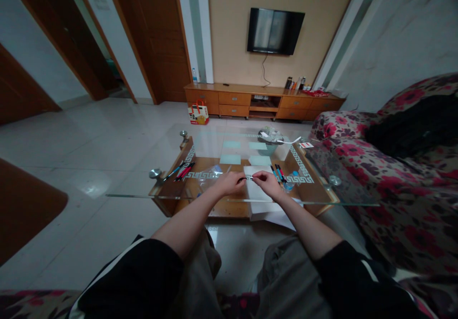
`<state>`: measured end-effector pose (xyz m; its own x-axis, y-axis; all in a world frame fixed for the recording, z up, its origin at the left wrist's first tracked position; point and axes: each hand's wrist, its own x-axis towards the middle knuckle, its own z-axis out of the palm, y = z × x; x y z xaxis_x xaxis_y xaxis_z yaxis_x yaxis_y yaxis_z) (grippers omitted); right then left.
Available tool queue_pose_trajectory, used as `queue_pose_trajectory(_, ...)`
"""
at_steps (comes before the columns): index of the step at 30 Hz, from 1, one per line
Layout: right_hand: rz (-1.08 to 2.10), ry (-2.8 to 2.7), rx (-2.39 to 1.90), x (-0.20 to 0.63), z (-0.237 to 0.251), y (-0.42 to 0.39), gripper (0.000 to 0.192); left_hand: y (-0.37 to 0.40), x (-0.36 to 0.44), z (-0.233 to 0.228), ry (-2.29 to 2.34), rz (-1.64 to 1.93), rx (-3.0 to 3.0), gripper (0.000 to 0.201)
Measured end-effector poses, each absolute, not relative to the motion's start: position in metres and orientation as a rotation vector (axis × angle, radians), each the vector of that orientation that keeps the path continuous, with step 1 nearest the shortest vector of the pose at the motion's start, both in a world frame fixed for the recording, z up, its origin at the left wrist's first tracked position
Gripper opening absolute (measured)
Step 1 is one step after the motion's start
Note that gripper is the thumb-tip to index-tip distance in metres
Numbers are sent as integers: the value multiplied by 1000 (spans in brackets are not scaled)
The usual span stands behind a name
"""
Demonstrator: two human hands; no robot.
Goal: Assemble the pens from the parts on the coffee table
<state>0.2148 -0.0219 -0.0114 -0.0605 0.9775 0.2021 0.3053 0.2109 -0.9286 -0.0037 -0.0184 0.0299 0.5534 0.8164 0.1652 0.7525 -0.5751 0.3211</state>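
Above the glass coffee table (211,196), my left hand (231,184) and my right hand (269,184) meet almost fingertip to fingertip. Between them is a slim dark pen part (245,178), pinched by my left fingers. My right thumb and fingers close on a small thin pen part at its other end; whether the two pieces are joined is too small to tell. Red and black pens (185,171) and blue pens (174,171) lie left of my hands. More red and blue pens (279,173) lie to the right, close to my right hand.
White paper or a white box (257,192) shows beneath my hands, under the glass. A basket with a grey bag (271,140) stands at the table's far right. A floral sofa (393,166) is on the right, and a TV cabinet (234,100) with a paper bag (198,113) lies beyond.
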Motion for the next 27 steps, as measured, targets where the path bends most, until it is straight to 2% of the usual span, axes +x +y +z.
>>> queue_pose_trajectory(27, 1034, -1559, -1228, 209, -2, -29, 37, -15, -4, 22, 1142, 531, 2582, 29)
